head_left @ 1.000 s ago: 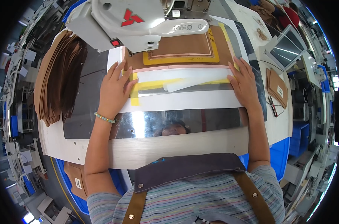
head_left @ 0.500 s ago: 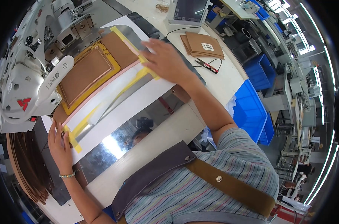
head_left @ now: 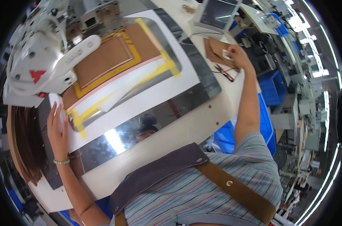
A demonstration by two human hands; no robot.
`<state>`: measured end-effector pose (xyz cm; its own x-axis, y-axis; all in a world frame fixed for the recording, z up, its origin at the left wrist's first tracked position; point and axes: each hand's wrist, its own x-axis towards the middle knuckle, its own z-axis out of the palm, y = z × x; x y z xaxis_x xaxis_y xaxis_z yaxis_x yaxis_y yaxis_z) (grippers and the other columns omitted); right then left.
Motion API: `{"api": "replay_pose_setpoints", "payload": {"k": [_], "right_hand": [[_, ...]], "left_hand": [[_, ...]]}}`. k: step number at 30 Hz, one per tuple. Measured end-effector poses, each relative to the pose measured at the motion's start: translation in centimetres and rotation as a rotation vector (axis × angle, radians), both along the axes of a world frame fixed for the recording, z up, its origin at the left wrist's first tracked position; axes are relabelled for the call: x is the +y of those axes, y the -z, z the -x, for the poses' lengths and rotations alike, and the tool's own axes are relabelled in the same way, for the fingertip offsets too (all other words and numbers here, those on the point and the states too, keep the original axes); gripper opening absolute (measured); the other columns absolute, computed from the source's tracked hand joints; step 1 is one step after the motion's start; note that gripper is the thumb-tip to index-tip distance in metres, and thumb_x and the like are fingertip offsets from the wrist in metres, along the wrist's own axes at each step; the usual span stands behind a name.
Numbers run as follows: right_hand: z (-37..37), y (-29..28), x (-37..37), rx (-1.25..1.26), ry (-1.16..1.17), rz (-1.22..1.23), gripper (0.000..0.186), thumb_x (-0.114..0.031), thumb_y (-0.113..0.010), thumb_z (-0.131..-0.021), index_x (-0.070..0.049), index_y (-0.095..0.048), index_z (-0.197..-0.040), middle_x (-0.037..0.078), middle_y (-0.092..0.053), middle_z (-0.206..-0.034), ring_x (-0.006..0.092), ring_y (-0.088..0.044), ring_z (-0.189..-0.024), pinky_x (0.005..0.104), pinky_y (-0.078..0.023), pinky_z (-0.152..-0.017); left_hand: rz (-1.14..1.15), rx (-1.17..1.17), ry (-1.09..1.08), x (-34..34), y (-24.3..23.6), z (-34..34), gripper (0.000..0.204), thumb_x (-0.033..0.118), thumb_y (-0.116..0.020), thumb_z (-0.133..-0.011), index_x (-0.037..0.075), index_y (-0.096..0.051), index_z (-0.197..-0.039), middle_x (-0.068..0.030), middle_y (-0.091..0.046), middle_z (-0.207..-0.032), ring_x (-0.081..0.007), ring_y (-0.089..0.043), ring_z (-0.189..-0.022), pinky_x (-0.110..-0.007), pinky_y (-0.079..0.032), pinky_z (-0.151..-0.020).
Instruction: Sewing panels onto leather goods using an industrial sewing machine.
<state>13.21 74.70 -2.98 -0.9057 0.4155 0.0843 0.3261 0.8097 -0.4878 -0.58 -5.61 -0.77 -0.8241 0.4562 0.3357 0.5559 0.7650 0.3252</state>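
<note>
My left hand (head_left: 59, 132) lies with fingers stretched out at the left edge of a white sheet (head_left: 148, 100), beside a strip of yellow tape (head_left: 80, 123). On the sheet, brown panels (head_left: 146, 39) lie under a machine head, one inside a yellow frame (head_left: 137, 56) and bordered by a pink strip (head_left: 118, 80). At the right, my right hand (head_left: 240, 59) pinches a small white label (head_left: 226, 55) on the top of a few brown pieces (head_left: 214, 49). Thread snips (head_left: 225, 73) with red handles lie just below these pieces.
A white sewing machine head (head_left: 31, 64) with a long light arm (head_left: 78, 52) covers the upper left. Stacked brown panels (head_left: 24, 143) hang at the far left. A screen unit (head_left: 216, 17) stands at the back; blue bins (head_left: 267, 124) sit beyond the table's right edge.
My right hand has moved right, from the taped corner of the sheet to the brown pieces, and closed on the label. The left hand stays by the sheet's left edge. The view has shifted.
</note>
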Motion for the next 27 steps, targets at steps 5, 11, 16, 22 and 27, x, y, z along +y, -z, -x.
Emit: {"api": "replay_pose_setpoints", "payload": {"k": [5,11,16,22,27], "right_hand": [[3.2,-9.6,-9.8,0.228,-0.25,0.433,0.008,-0.015,-0.072,-0.103,-0.007,-0.069,-0.104,-0.008,-0.058,-0.086,0.0024,-0.054,-0.082,0.023,-0.045,-0.075],[16.5,-9.8,-31.7,0.309,-0.642,0.031,0.024,-0.021,-0.074,-0.1,-0.012,-0.079,-0.122,0.006,-0.07,-0.105,0.0187,-0.066,-0.093,0.0323,-0.054,-0.085],[21.7,-5.2,-41.2,0.44,-0.744,-0.393,0.016,-0.005,-0.073,-0.083,-0.009,-0.082,-0.096,0.009,-0.076,-0.105,0.0298,-0.07,-0.106,0.0444,-0.061,-0.088],[22.7,-3.4,-43.5,0.467,-0.813,-0.418,0.011,-0.002,-0.073,-0.08,-0.001,-0.079,-0.088,0.021,-0.074,-0.103,0.0338,-0.072,-0.104,0.0431,-0.064,-0.083],[23.2,-1.5,-43.4,0.348,-0.82,-0.374,0.017,-0.009,-0.076,-0.082,-0.004,-0.082,-0.096,0.014,-0.074,-0.115,0.0319,-0.069,-0.117,0.047,-0.06,-0.091]], "left_hand": [[-0.114,-0.062,0.016,-0.6,-2.0,3.3,0.042,0.013,-0.067,-0.105,0.0,-0.065,-0.145,-0.0178,-0.065,-0.15,-0.0337,-0.063,-0.138,-0.039,-0.046,-0.117],[-0.078,0.03,0.094,0.5,0.4,7.2,0.033,0.015,-0.063,-0.107,-0.002,-0.068,-0.135,-0.0234,-0.069,-0.137,-0.0421,-0.061,-0.13,-0.046,-0.047,-0.111],[-0.12,-0.059,0.166,4.9,2.0,9.5,0.03,0.016,-0.064,-0.105,-0.006,-0.069,-0.125,-0.0272,-0.069,-0.129,-0.047,-0.061,-0.121,-0.049,-0.048,-0.105],[-0.278,-0.314,0.213,6.1,2.7,10.4,0.035,0.024,-0.065,-0.108,-0.002,-0.07,-0.132,-0.0241,-0.069,-0.134,-0.0428,-0.062,-0.127,-0.047,-0.045,-0.113],[-0.015,-0.206,0.352,7.1,2.1,10.4,0.036,0.012,-0.055,-0.112,0.002,-0.065,-0.145,-0.0092,-0.057,-0.162,-0.0304,-0.051,-0.15,-0.039,-0.034,-0.127]]}}
